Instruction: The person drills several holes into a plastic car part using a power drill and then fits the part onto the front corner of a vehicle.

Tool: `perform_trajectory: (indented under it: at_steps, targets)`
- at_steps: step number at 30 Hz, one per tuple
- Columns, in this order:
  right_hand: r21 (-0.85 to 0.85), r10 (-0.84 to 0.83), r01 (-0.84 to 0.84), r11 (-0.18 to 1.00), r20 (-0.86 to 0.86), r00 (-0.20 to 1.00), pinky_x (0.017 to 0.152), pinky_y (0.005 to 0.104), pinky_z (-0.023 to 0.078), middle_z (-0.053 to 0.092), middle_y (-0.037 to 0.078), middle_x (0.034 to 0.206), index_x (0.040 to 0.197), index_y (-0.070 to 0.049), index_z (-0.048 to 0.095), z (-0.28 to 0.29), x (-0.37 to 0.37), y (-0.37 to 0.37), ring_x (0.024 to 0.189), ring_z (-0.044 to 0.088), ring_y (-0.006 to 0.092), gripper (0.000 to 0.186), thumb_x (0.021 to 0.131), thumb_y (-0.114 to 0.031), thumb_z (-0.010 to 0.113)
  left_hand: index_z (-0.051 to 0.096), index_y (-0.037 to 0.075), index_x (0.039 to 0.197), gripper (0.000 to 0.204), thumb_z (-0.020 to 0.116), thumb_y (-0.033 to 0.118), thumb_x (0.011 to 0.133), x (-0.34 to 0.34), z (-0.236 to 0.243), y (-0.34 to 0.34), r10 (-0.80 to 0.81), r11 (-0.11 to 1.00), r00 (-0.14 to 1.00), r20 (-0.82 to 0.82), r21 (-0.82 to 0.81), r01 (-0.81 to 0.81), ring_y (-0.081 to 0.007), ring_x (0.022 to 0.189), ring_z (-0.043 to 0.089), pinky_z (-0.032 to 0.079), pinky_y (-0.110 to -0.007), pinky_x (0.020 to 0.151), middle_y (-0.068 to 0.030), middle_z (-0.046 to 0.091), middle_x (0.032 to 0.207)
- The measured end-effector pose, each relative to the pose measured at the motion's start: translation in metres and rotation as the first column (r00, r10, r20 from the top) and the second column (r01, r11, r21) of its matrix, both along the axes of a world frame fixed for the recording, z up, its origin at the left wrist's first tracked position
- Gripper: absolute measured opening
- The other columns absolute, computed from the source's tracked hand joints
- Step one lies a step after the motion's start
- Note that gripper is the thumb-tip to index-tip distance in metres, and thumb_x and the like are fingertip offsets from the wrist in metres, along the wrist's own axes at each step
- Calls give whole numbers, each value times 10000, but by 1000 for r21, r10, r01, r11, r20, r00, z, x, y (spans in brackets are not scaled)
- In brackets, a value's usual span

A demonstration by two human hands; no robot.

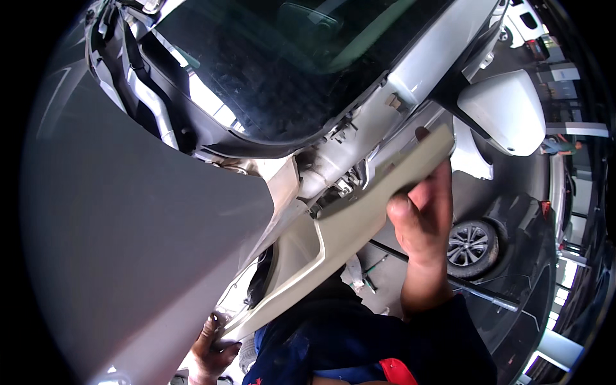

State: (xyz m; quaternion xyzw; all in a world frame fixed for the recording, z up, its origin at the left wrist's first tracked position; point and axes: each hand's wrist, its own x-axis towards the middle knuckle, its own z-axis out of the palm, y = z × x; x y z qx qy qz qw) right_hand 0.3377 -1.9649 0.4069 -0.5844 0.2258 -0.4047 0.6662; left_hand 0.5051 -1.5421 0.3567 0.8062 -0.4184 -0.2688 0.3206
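A beige, unpainted car fender point(351, 237) slants across the middle, from the lower left up to the right, beside the silver car's open front corner. My right hand point(425, 221) grips its upper right end, thumb on the near side and one fingertip showing over the far edge. Down at the other end, my left hand point(210, 356) pinches the fender's lower tip close to the hood's edge. The grey hood point(147, 224) lies left of the panel. Between fender and windshield, bare body metal point(330, 173) and a door hinge area show.
A white side mirror point(504, 112) juts out at the upper right, near the fender's end. The windshield point(276, 83) rises beyond. To the right stands a dark car with a wheel point(471, 249); a bar runs past it. Another person point(563, 146) is far off right.
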Motion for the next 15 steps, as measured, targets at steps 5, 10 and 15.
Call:
perform_trajectory:
  at_steps: [5, 10, 15]
  targets:
    - [-4, 15, -15, 1000, -22, 1000, 978, 387, 489, 520, 96, 1256, 1424, -35, 305, 2, -6, 7, 1130, 567, 170, 720, 896, -118, 788, 557, 76, 1480, 955, 842, 635, 759, 8, 5, -4, 5, 1000, 995, -103, 2, -5, -253, 737, 647, 531, -374, 660, -173, 666, 900]
    - [53, -63, 70, 996, -117, 991, 824, 265, 422, 511, -6, 1008, 1406, -29, 380, -6, 2, 1, 897, 499, 80, 642, 913, -136, 777, 555, 95, 1490, 923, 861, 569, 759, 11, 17, -16, 22, 999, 990, -137, 52, -15, -288, 835, 665, 538, -406, 767, -189, 680, 976]
    - [-32, -88, 84, 996, -138, 987, 804, 268, 360, 484, -1, 1039, 1480, -4, 360, -2, -15, -1, 922, 447, 97, 628, 971, -185, 682, 558, 104, 1491, 896, 893, 472, 746, 16, 10, -7, -89, 991, 996, -15, 95, 90, -246, 758, 613, 517, -383, 710, -150, 645, 937]
